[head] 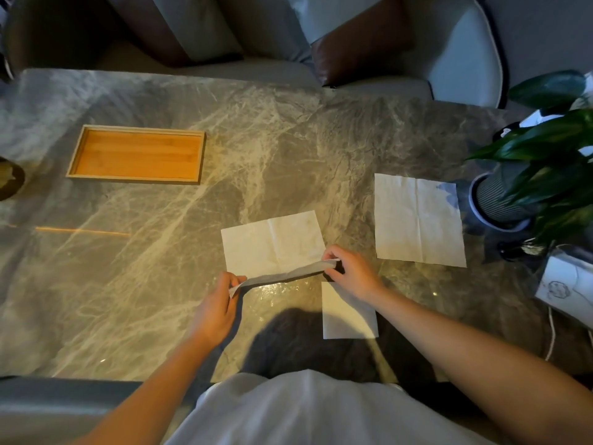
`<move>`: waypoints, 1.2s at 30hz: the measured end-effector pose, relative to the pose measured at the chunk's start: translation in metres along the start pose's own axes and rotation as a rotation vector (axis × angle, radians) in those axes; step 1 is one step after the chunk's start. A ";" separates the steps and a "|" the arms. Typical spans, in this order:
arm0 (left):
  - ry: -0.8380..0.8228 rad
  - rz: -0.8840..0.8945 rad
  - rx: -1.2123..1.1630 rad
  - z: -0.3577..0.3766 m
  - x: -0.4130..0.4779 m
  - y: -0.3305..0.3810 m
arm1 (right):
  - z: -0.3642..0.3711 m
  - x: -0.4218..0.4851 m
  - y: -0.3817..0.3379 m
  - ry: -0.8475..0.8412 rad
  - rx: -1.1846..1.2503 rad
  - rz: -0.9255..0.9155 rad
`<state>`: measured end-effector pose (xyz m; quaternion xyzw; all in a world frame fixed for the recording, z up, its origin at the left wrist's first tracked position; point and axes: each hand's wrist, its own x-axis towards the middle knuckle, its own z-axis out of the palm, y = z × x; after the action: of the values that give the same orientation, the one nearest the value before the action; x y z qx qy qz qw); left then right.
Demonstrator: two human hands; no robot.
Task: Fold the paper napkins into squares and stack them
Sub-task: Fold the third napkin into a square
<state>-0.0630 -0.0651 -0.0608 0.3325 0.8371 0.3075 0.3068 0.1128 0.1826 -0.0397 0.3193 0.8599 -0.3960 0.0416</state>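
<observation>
A white paper napkin (272, 244) lies unfolded on the marble table in front of me, its near edge lifted off the surface. My left hand (221, 303) pinches the near left corner of that napkin, and my right hand (348, 273) pinches the near right corner. A second unfolded napkin (418, 220) lies flat to the right. A small folded square napkin (348, 313) rests close to me, partly under my right wrist.
A wooden tray (136, 154) sits at the far left of the marble table (160, 268). A potted plant (545, 175) stands at the right edge, with a white box (564, 277) and a cord near it. Chairs with cushions stand beyond the table.
</observation>
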 end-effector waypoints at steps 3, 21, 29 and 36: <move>0.012 0.010 0.002 -0.001 -0.005 -0.001 | 0.000 0.000 0.001 -0.001 -0.021 0.005; 0.097 0.050 0.047 -0.009 0.014 -0.013 | 0.001 0.007 -0.002 -0.053 -0.213 0.031; 0.113 -0.063 0.068 -0.005 0.021 -0.016 | 0.004 0.011 0.001 -0.050 -0.097 0.126; 0.109 -0.098 0.018 -0.005 0.025 -0.013 | 0.004 0.011 0.005 -0.010 -0.037 0.207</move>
<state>-0.0864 -0.0559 -0.0749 0.2768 0.8705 0.3022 0.2726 0.1064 0.1877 -0.0495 0.4037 0.8293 -0.3752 0.0927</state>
